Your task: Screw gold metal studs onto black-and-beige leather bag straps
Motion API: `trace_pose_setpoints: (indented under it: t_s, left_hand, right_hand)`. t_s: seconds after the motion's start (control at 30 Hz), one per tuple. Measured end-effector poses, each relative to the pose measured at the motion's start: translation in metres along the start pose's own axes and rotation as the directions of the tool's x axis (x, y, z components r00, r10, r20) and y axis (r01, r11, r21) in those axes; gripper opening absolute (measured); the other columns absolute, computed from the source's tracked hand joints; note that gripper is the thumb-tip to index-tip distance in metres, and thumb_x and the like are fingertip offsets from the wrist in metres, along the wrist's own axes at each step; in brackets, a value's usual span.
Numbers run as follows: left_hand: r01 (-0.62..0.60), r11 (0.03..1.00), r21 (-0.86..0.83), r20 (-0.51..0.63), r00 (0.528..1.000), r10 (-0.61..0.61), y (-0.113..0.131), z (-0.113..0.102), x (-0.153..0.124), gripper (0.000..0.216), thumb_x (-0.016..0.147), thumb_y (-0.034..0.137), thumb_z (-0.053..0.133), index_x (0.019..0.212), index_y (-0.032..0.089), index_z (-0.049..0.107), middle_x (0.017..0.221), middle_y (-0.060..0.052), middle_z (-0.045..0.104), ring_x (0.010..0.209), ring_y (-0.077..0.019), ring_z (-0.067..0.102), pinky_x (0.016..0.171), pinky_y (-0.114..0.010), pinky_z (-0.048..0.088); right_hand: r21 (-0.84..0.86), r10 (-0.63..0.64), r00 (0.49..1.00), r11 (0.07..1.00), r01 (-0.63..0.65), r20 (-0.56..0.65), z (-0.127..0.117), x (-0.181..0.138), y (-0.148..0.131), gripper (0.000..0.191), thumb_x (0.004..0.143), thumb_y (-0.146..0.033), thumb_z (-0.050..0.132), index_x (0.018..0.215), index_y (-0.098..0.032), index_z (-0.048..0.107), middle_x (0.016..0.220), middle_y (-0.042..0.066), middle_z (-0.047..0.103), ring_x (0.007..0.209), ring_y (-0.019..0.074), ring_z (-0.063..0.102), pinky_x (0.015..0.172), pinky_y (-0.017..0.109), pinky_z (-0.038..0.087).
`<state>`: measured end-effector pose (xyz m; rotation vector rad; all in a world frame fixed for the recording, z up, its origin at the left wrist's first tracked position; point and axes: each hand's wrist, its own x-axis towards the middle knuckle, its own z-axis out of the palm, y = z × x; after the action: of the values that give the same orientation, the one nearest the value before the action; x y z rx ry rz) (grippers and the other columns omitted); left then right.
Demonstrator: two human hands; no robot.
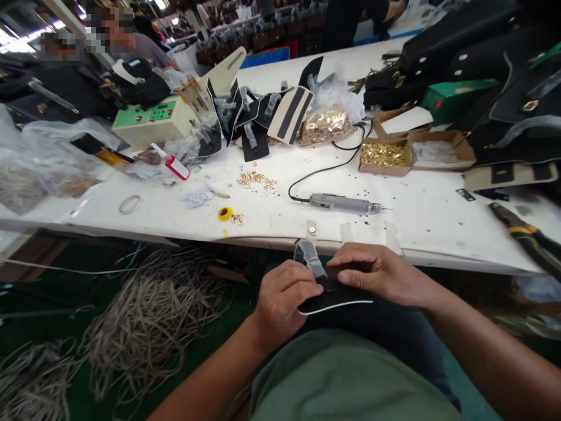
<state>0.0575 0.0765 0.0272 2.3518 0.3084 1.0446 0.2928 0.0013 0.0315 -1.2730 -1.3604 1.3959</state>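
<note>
Below the table's front edge, both my hands hold a flat black leather piece with a white edge [337, 301] over my lap. My left hand [283, 298] grips its left end, thumb pressed on top near a strip of clear plastic film [312, 257] that sticks up from it. My right hand [381, 272] lies curled over the piece's upper right side, fingers pressed down on it. An electric screwdriver [346, 203] with a black cord lies on the white table [438, 228] just beyond my hands.
Small gold fittings [256, 179], a yellow tape roll [225, 213] and a cardboard box of gold parts [384, 156] sit on the table. Black bag pieces [263, 117] pile behind, and black bags [495, 70] at right. A heap of cord [144, 321] lies on the floor. Other people sit at far left.
</note>
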Motion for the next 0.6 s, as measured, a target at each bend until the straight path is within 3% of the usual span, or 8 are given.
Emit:
trace_pose_setpoints:
  t_s: [0.17, 0.33, 0.5, 0.6]
  left_hand:
    - [-0.097, 0.994, 0.052, 0.043, 0.995, 0.095, 0.007, -0.003, 0.000, 0.013, 0.087, 0.008, 0.064, 0.095, 0.017, 0.067, 0.085, -0.006, 0.070, 0.085, -0.0185, 0.065, 0.076, -0.034, 0.058]
    - [-0.070, 0.996, 0.049, 0.030, 0.997, 0.068, 0.007, 0.001, -0.003, 0.012, 0.087, 0.008, 0.065, 0.093, 0.017, 0.067, 0.082, -0.005, 0.070, 0.080, -0.0171, 0.065, 0.071, -0.032, 0.058]
    - [0.111, 0.993, -0.029, -0.046, 0.993, -0.112, 0.006, 0.006, -0.003, 0.017, 0.080, 0.008, 0.077, 0.090, 0.018, 0.067, 0.090, -0.006, 0.073, 0.084, -0.0162, 0.070, 0.075, -0.029, 0.059]
    - [0.277, 0.954, -0.114, -0.072, 0.955, -0.286, 0.006, 0.009, -0.005, 0.015, 0.080, 0.012, 0.080, 0.084, 0.018, 0.067, 0.091, -0.004, 0.076, 0.085, -0.0150, 0.072, 0.079, -0.027, 0.058]
  right_hand:
    - [-0.014, -0.055, 0.994, 0.998, 0.057, 0.093, 0.009, 0.004, 0.000, 0.027, 0.097, -0.041, 0.065, 0.114, -0.023, 0.076, 0.100, 0.003, 0.069, 0.092, 0.0167, 0.063, 0.083, 0.028, 0.047]
    - [-0.013, -0.077, 0.992, 0.997, 0.079, 0.098, 0.012, 0.000, 0.004, 0.024, 0.096, -0.039, 0.066, 0.109, -0.023, 0.077, 0.097, 0.003, 0.069, 0.089, 0.0167, 0.063, 0.081, 0.028, 0.048]
    - [0.029, 0.008, 0.998, 1.000, -0.009, 0.054, 0.010, 0.001, 0.008, 0.028, 0.095, -0.045, 0.064, 0.102, -0.021, 0.077, 0.093, 0.003, 0.071, 0.085, 0.0177, 0.064, 0.074, 0.028, 0.047]
    - [-0.088, 0.018, 0.990, 0.996, -0.030, -0.138, 0.004, 0.019, 0.018, 0.027, 0.094, -0.045, 0.064, 0.100, -0.022, 0.076, 0.091, 0.002, 0.073, 0.083, 0.0184, 0.065, 0.072, 0.028, 0.047]
